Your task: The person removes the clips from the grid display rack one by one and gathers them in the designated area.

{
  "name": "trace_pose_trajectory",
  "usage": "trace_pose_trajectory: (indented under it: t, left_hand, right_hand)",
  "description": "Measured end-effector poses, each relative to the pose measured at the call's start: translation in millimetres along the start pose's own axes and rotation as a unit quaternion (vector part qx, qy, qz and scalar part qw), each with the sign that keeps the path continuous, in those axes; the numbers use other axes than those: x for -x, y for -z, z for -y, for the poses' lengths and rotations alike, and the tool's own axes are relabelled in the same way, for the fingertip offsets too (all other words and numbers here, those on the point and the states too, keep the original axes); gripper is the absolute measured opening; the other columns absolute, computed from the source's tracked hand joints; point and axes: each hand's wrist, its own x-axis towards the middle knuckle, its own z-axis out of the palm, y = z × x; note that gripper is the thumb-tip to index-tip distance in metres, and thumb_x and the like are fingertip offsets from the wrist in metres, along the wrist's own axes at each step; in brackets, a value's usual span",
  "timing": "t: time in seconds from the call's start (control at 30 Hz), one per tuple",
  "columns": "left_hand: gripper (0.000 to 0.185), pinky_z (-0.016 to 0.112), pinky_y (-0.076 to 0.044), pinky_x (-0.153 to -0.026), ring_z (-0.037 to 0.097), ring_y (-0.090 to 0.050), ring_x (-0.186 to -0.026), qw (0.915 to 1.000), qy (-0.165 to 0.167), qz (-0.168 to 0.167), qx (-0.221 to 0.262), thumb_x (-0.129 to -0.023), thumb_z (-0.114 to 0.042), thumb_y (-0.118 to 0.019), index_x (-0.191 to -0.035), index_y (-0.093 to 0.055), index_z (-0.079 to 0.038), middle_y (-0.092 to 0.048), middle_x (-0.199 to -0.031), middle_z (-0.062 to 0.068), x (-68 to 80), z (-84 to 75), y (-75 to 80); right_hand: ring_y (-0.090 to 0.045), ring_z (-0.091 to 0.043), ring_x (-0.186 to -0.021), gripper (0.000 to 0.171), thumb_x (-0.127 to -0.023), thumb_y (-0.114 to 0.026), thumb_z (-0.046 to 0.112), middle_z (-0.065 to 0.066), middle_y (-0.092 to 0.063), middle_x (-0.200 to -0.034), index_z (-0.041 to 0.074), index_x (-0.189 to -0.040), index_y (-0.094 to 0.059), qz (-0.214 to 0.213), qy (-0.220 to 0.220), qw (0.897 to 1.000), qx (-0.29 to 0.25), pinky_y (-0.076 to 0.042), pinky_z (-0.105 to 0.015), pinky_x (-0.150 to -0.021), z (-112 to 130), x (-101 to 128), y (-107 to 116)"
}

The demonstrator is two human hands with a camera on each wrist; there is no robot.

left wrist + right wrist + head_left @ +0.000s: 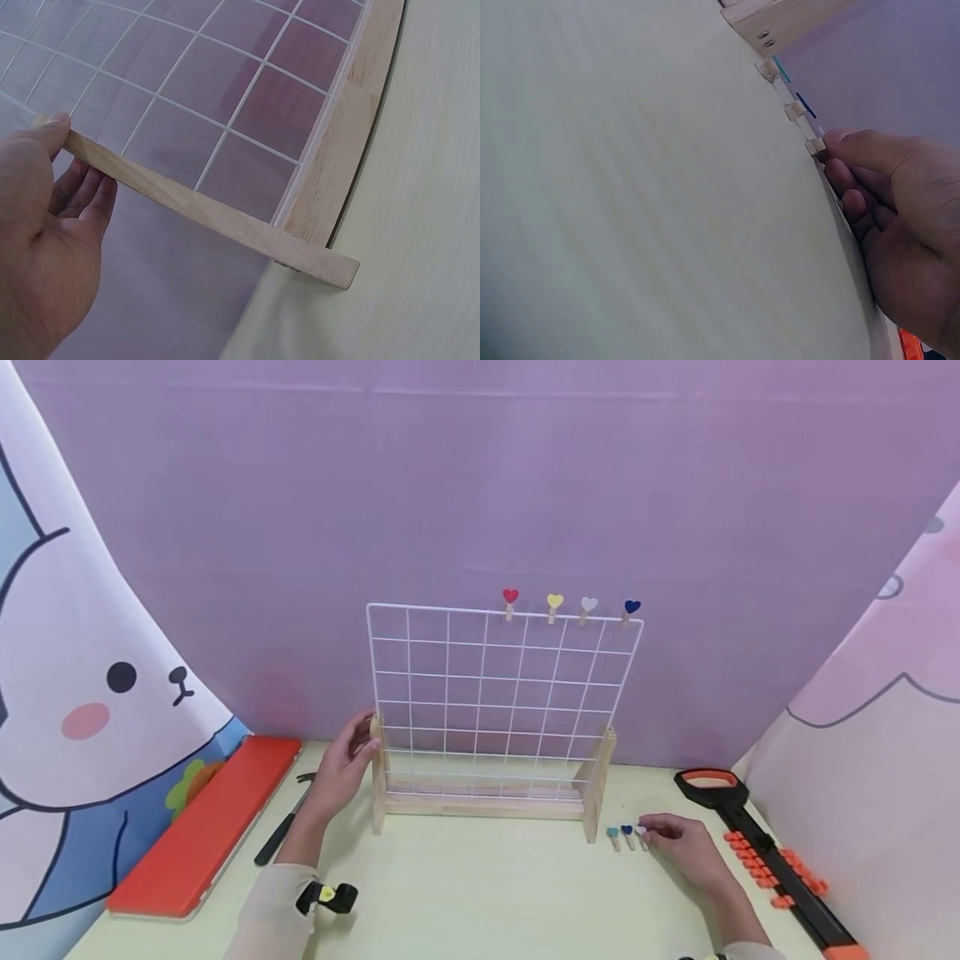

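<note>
At five o'clock on the table, just right of the rack's foot, my right hand (686, 847) pinches the nearest of three small pegs (642, 835); it looks light and stiff, best nipped at its wooden tail. My left hand (341, 768) curls thumb and fingers round the rack's (491, 806) nine-o'clock upright.

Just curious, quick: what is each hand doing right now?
Left hand: grips the wooden side post of the white wire grid stand.
Right hand: pinches a small wooden heart clip.
</note>
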Motion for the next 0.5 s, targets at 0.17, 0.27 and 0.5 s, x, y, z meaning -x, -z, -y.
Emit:
trace_pose_trajectory:
  t: [0.17, 0.27, 0.5]
  left_hand:
    - [0.055, 0.006, -0.045, -0.105, -0.004, -0.052, -0.126, 1.0, 0.001, 0.002, 0.004, -0.107, -0.016, -0.056, -0.158, -0.037, -0.011, -0.051, -0.149, 0.022, -1.3, 0.5, -0.8]
    - [0.055, 0.006, -0.045, -0.104, -0.004, -0.052, -0.125, 1.0, 0.0, 0.001, 0.002, -0.107, -0.016, -0.056, -0.158, -0.037, -0.01, -0.051, -0.149, 0.022, -1.6, 1.3, -0.8]
    - [0.054, 0.005, -0.045, -0.104, -0.004, -0.052, -0.125, 1.0, -0.001, 0.001, -0.003, -0.108, -0.016, -0.055, -0.158, -0.037, -0.011, -0.051, -0.148, 0.022, -0.2, 2.7, 0.3]
  right_hand:
    - [-0.066, 0.002, -0.096, 0.033, -0.095, -0.075, 0.015, -0.014, -0.076, -0.12, 0.004, -0.126, -0.073, -0.007, 0.001, 1.0, -0.011, -0.055, -0.015, -0.082, -2.5, 0.8, 1.9]
    - [-0.066, 0.005, -0.097, 0.035, -0.097, -0.073, 0.015, -0.014, -0.076, -0.122, 0.003, -0.129, -0.07, -0.004, -0.006, 1.0, -0.03, -0.056, -0.015, -0.083, -5.1, -0.8, 4.3]
    - [-0.068, 0.005, -0.098, 0.043, -0.1, -0.069, 0.019, -0.018, -0.073, -0.128, -0.003, -0.137, -0.062, 0.001, 0.002, 0.994, -0.106, -0.059, -0.017, -0.083, 6.1, -5.1, 21.0]
